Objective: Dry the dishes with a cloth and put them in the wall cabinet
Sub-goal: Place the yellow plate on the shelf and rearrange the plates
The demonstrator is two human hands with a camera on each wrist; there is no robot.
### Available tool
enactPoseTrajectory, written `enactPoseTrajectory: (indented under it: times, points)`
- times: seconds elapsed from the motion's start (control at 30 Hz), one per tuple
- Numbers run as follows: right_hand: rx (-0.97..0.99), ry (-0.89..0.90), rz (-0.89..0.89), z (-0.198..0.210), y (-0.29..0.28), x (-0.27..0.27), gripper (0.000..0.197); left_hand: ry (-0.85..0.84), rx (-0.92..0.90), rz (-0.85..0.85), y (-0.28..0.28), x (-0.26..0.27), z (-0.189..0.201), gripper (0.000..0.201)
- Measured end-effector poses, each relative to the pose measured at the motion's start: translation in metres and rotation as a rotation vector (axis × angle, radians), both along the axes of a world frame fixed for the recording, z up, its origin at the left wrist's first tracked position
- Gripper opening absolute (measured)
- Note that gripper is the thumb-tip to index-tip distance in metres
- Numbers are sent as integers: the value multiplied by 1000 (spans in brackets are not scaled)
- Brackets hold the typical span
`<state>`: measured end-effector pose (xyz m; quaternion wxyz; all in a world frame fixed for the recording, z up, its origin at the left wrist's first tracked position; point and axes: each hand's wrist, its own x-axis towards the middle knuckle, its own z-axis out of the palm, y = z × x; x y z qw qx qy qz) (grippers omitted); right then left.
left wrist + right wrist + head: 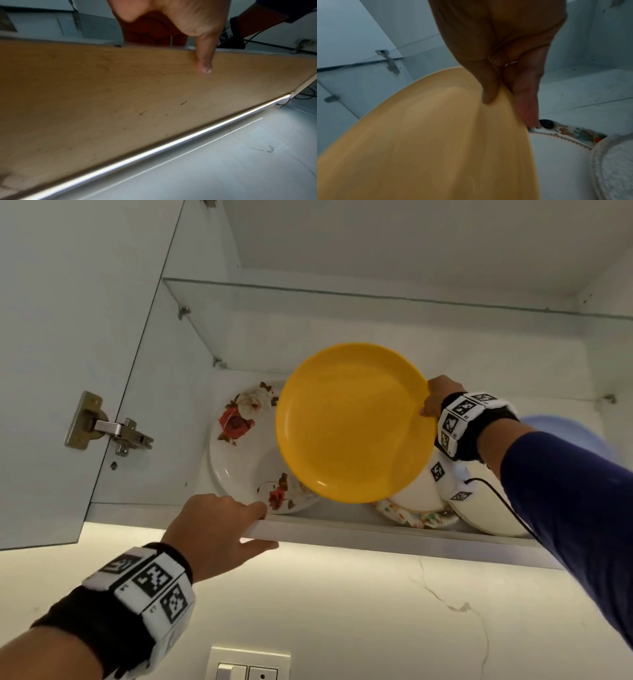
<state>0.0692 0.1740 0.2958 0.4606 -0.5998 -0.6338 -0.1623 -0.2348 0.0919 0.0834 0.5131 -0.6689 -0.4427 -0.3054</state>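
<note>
Nearest, the left hand [219, 535] grips the front edge of the cabinet's bottom board [376, 537], fingers over it, thumb flat on its wooden underside. Further in, the right hand [440, 400] pinches the rim of the yellow plate [352, 422], thumb on the inner face. The plate hangs tilted in the air, before a rose plate [239, 440] and a flower-rimmed plate [414, 517] lying inside, below a glass shelf [342, 299].

- left hand [215, 529]: bare; black strap and white left cuff [144, 587] with black square tags at the wrist.
- right hand [440, 397]: matching right cuff [466, 419], black cable [507, 501], dark blue sleeve [565, 491].
</note>
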Motion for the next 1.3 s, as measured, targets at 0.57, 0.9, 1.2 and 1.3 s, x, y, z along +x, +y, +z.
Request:
enactPoseTrajectory:
  times: [0.57,0.9,1.2,1.3]
  points:
    - [-31,-172,-112,-11,104,-6,38,-86,393,-253,26,3,-27,71]
    - [-39,-67,-91,-18,126,-4,41,-110,393,-254,28,2,-29,71]
    - [-85,-53,-119,-18,128,2,46,-119,411,-257,31,2,-31,73]
    - [-108,-24,-95,-18,127,3,48,-121,406,-256,30,1,-31,72]
